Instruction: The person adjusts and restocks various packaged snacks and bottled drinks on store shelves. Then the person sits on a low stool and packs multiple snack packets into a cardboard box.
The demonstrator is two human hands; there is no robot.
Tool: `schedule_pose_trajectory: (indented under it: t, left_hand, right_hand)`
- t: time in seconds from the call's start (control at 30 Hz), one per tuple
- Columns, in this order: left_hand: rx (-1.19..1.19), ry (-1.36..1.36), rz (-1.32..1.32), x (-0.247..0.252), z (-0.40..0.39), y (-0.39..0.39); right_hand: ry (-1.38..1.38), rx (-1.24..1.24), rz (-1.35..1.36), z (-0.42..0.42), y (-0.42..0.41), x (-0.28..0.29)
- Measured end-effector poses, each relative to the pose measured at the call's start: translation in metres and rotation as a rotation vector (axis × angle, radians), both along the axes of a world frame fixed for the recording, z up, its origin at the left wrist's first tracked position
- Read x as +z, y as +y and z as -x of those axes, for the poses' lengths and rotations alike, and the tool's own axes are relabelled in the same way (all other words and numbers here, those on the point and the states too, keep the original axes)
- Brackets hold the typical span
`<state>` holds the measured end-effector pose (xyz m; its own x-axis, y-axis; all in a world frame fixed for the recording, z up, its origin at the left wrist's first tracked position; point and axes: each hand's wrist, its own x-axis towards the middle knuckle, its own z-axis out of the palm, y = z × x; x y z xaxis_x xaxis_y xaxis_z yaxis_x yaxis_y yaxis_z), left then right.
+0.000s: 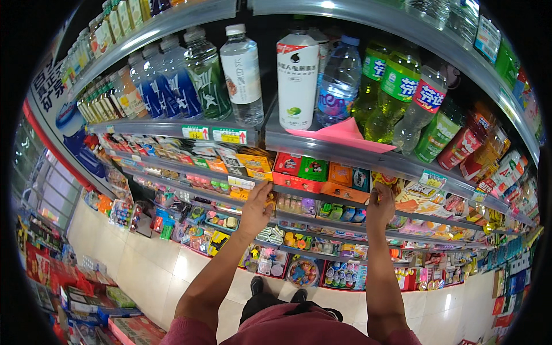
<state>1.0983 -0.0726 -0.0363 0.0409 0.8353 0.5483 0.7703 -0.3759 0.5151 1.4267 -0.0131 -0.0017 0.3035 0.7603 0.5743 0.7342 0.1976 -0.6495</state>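
My left hand (256,211) reaches to the front of a snack shelf, with its fingertips by the left corner of a red display box (297,182). Its thumb stands apart from the fingers, and I see nothing held firmly there. An orange display box (344,192) sits right of the red one; both hold small snack packets. At the orange box's right end, my right hand (381,206) has its fingers curled around the lower part of a yellow packet (384,178). The fingers partly hide this packet. Left of the red box lie yellow snack pouches (256,166).
Above my hands, a drinks shelf holds a white bottle (296,86), a clear bottle (242,77) and several soda bottles (399,77). A pink paper sheet (345,134) juts over its edge. Small toys fill lower shelves. Stacked cartons (133,330) stand behind on the left.
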Motion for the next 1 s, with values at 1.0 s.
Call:
schedule_pose_trajectory:
  t: [1.0]
  left_hand:
    - [-0.214, -0.232, 0.148, 0.034, 0.098, 0.044]
  right_hand:
    - [-0.248, 0.598, 0.818, 0.233, 0.097, 0.071]
